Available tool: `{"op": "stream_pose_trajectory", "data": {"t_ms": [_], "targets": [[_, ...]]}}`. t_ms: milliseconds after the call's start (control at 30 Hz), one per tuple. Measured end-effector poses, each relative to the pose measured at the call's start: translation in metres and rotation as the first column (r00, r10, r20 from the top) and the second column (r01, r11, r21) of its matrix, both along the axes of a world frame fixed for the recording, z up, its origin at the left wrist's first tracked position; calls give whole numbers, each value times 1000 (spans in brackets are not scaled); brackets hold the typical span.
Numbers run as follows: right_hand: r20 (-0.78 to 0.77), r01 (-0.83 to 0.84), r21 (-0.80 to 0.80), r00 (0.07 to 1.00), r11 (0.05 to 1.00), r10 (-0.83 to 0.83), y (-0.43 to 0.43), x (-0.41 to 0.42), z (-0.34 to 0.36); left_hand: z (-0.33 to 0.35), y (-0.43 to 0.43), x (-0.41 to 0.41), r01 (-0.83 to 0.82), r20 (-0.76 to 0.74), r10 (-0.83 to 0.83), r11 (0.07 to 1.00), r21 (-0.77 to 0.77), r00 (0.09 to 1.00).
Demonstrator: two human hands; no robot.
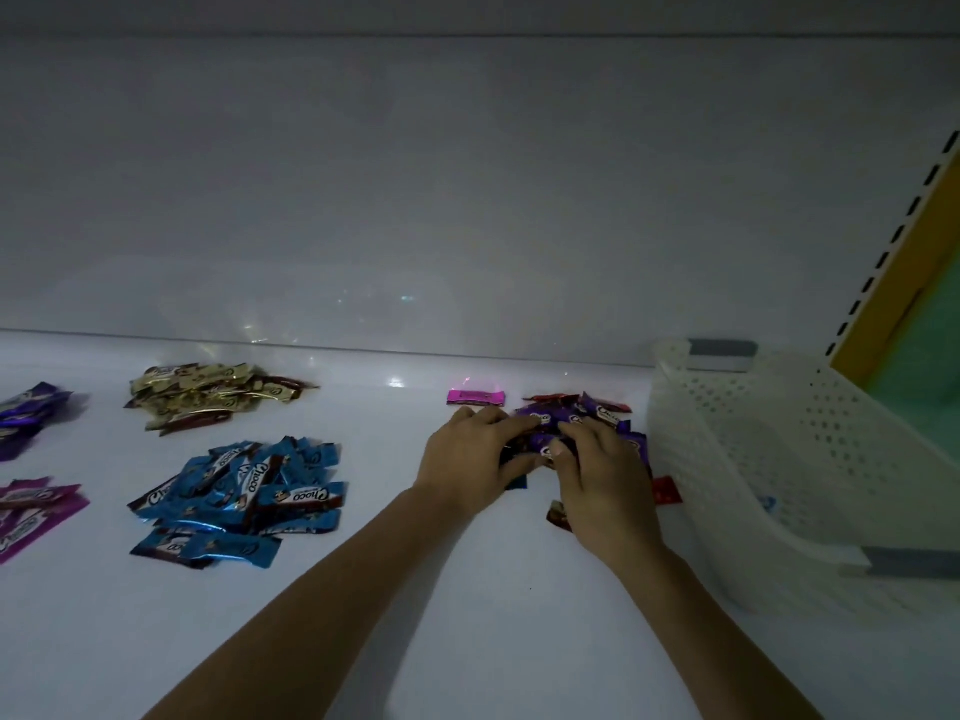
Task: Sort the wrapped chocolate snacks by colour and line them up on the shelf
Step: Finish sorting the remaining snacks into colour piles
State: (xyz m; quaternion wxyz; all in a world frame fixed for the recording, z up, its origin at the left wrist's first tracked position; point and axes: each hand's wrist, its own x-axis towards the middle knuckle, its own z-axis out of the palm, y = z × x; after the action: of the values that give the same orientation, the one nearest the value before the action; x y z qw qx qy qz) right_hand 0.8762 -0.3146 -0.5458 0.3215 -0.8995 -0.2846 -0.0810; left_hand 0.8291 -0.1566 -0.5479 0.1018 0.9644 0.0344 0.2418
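My left hand (470, 452) and right hand (597, 472) sit side by side on the unsorted heap (571, 415), right beside the basket (779, 459) at the shelf's (415, 615) right end. One lone snack (475, 397) lies just behind my left hand. Four sorted piles are off left: two nearer the middle (241, 498) (208, 392), one behind the other, two at the edge (31, 511) (26, 413).

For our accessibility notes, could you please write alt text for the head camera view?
Both bare hands, left hand and right hand, gather a mixed heap of purple and red foil-wrapped snacks on a white shelf, beside a white perforated plastic basket. Sorted piles lie leftward: blue wrappers, gold wrappers.
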Motion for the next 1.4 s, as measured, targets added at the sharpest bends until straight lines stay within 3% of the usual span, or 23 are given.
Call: {"op": "stream_pose_trajectory", "data": {"t_ms": [100,200,333,467,500,567,633,700,833,1033,1133,1300,1400], "targets": [[1,3,9,1000,1000,-3,-2,-1,2,6,-3,-1,-7,81,26,973,-230,996],[37,7,-65,999,998,-5,-5,-4,1,10,1,-5,-50,139,136,868,-493,981],[171,27,-49,985,998,-19,-7,-12,5,25,6,-11,9,161,210,584,-812,964],[292,-91,119,955,989,53,0,-20,15,40,6,-22,121,204,284,285,-951,937],[226,-136,203,970,970,89,5,-22,20,43,6,-25,137,188,304,180,-974,934],[-68,-167,413,975,895,213,18,-31,36,50,6,-34,147,129,320,-34,-988,939],[-345,-103,584,866,805,361,35,-42,53,56,6,-44,147,95,311,-147,-978,945],[-439,-87,649,768,756,466,52,-54,66,60,7,-57,171,109,317,-177,-969,942],[-486,-127,656,683,744,545,90,-83,76,67,28,-97,259,169,410,-173,-950,896],[-559,-131,688,532,714,636,161,-131,81,73,97,-183,324,153,618,-174,-930,771],[-579,-175,676,474,716,663,199,-153,82,67,128,-230,340,149,713,-133,-931,685],[-601,-245,619,463,746,651,266,-184,81,59,170,-297,336,79,818,-144,-931,570],[-559,-358,511,552,782,618,312,-200,77,54,187,-328,349,63,844,-151,-925,532]]}}
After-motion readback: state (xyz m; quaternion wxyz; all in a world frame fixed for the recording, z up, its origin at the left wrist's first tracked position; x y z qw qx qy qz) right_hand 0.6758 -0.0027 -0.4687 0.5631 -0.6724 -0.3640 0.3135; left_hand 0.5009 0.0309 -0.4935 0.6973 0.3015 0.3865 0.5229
